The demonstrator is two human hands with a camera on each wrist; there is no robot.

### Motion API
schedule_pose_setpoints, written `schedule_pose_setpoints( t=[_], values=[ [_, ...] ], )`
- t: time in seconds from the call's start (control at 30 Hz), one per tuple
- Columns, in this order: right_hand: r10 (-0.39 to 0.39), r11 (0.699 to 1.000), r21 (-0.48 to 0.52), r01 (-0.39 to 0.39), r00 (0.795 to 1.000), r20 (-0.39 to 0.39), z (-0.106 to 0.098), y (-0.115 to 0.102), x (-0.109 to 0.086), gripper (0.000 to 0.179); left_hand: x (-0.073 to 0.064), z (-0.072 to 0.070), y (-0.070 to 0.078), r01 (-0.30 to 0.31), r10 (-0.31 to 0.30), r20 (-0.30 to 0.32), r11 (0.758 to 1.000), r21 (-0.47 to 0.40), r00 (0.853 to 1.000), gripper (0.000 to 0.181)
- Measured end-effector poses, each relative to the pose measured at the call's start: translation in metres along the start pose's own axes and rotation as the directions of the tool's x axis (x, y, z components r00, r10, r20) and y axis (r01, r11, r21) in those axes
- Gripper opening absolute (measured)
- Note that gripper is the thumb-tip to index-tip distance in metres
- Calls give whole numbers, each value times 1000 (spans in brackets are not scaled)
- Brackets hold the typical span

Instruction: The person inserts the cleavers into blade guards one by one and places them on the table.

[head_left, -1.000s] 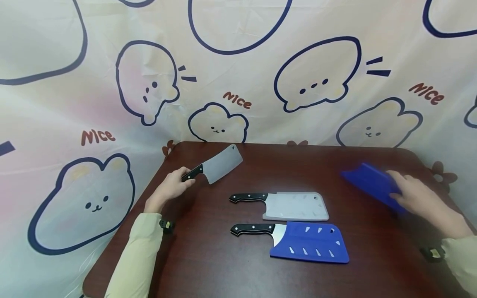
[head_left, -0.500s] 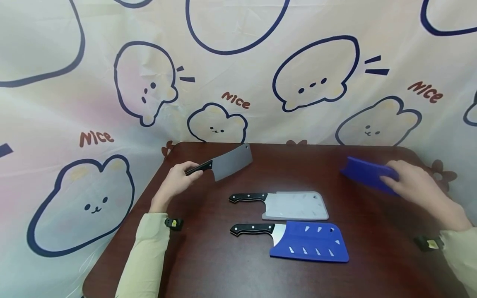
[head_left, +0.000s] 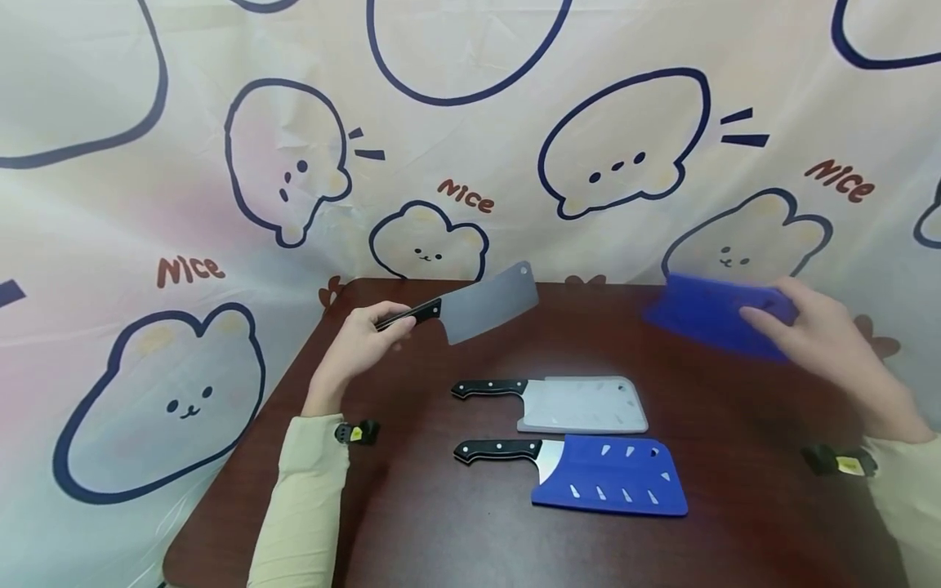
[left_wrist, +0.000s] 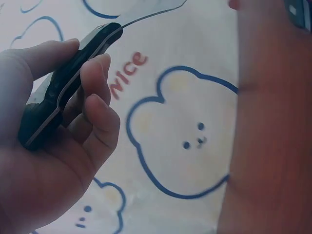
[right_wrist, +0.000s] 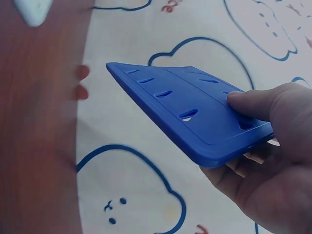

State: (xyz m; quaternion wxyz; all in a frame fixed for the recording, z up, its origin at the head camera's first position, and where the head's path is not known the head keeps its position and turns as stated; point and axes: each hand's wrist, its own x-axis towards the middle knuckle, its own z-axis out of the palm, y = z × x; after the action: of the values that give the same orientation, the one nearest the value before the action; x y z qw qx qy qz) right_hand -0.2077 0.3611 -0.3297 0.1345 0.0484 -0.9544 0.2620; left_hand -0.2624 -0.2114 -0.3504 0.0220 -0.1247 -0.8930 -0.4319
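My left hand [head_left: 363, 343] grips the black handle of a cleaver [head_left: 488, 304], holding it above the far left of the table with the bare blade pointing right. In the left wrist view, thumb and fingers wrap the cleaver's handle [left_wrist: 73, 80]. At the right, my right hand [head_left: 827, 343] pinches a blue blade cover [head_left: 716, 314], blurred in the head view. The right wrist view shows this slotted blue cover [right_wrist: 180, 105] with the thumb on top and fingers beneath. A wide gap separates blade and cover.
On the dark brown table [head_left: 412, 523] lie two more cleavers, handles to the left: one in a white cover [head_left: 584, 406], and nearer, one in a blue cover [head_left: 613, 478]. A printed cloth [head_left: 515, 237] hangs behind the table.
My left hand has raised the cleaver and carried it rightward. The right hand has lifted the blue cover and brought it slightly left. Both covered cleavers stay where they were.
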Motion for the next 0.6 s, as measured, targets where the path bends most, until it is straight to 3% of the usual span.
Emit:
schedule_pose_setpoints(
  t=[0.3, 0.6],
  values=[
    [57, 996, 77, -48, 991, -122, -6, -26, -3, 57, -5, -4, 26, -97, 97, -10, 990, -98, 995, 32],
    [78, 987, 160, -30, 949, -306, -8, -55, -9, 51, -13, -8, 39, -175, 162, -78, 965, -193, 984, 33]
  ],
)
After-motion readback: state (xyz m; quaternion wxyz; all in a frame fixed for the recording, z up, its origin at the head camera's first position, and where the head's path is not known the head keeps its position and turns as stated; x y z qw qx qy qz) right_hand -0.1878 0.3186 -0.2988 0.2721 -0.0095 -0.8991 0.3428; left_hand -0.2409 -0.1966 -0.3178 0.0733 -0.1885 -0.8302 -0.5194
